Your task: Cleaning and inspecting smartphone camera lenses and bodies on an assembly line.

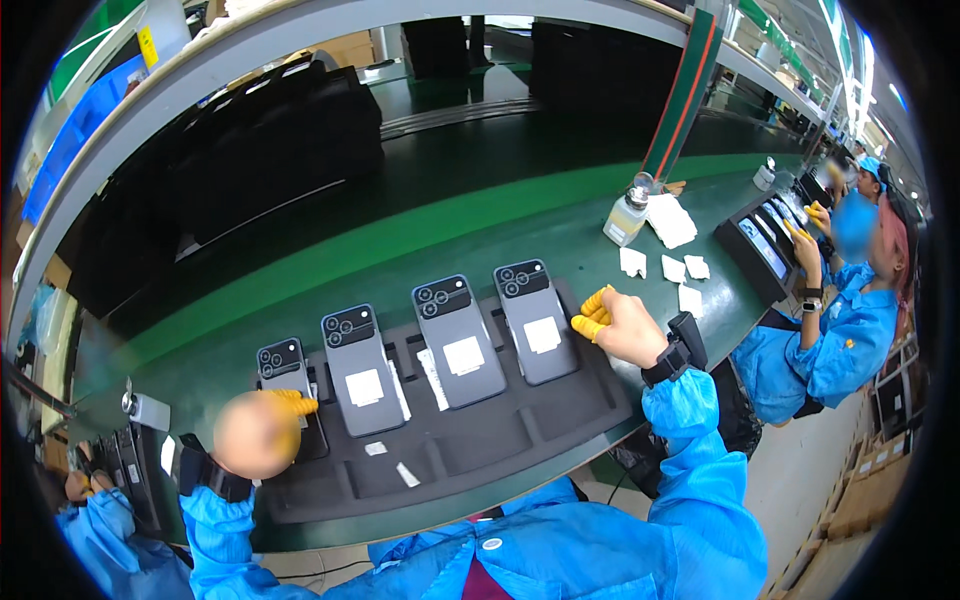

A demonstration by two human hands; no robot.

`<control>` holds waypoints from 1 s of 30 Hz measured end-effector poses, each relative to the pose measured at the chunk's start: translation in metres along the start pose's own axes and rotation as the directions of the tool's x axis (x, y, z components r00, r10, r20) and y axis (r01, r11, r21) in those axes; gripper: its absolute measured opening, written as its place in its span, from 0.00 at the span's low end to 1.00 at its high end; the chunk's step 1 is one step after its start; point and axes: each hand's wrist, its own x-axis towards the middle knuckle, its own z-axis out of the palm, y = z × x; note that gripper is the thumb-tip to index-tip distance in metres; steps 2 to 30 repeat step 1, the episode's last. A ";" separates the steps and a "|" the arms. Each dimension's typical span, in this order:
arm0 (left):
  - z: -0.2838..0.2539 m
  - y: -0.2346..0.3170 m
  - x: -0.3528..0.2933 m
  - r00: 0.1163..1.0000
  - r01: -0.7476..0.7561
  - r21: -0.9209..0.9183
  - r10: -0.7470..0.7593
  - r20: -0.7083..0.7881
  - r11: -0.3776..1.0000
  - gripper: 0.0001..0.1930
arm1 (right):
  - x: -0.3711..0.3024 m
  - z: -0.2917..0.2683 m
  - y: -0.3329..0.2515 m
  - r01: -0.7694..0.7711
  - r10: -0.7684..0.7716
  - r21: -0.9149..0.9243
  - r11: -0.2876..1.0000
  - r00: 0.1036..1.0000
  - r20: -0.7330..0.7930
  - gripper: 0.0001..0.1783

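Four... Several grey smartphones lie back up in a row in a black foam tray (510, 440). My left hand (258, 435), partly blurred, has yellow-covered fingers closed over the leftmost smartphone (281, 374), hiding its middle. White labels sit on the second smartphone (350, 330), the third smartphone (480, 385) and the rightmost smartphone (515, 312). My right hand (630, 330) is beside the rightmost one, its yellow-covered fingers curled together. Whatever they pinch, if anything, is hidden. Two small white scraps (407, 475) rest in the tray's near compartments.
On the green bench (430, 260), a pump bottle (627, 217) stands by folded white wipes (671, 221) and several white pieces (633, 262). Another pump bottle (147, 411) is at left. A green post (682, 95) rises behind. Co-workers (835, 330) sit at right and left.
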 end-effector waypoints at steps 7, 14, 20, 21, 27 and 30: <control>0.001 -0.008 0.000 1.000 0.007 0.121 -0.008 0.007 0.993 0.21 | 0.003 -0.002 -0.008 0.039 -0.034 -0.081 0.996 0.997 0.064 0.21; 0.001 -0.008 0.000 1.000 0.007 0.121 -0.008 0.007 0.993 0.21 | 0.003 -0.002 -0.008 0.039 -0.034 -0.081 0.996 0.997 0.064 0.21; 0.001 -0.008 0.000 1.000 0.007 0.121 -0.008 0.007 0.993 0.21 | 0.003 -0.002 -0.008 0.039 -0.034 -0.081 0.996 0.997 0.064 0.21; 0.001 -0.008 0.000 1.000 0.007 0.121 -0.008 0.007 0.993 0.21 | 0.003 -0.002 -0.008 0.039 -0.034 -0.081 0.996 0.997 0.064 0.21; 0.001 -0.008 0.000 1.000 0.007 0.121 -0.008 0.007 0.993 0.21 | 0.003 -0.002 -0.008 0.039 -0.034 -0.081 0.996 0.997 0.064 0.21; 0.001 -0.008 0.000 1.000 0.007 0.121 -0.008 0.007 0.993 0.21 | 0.003 -0.002 -0.008 0.039 -0.034 -0.081 0.996 0.997 0.064 0.21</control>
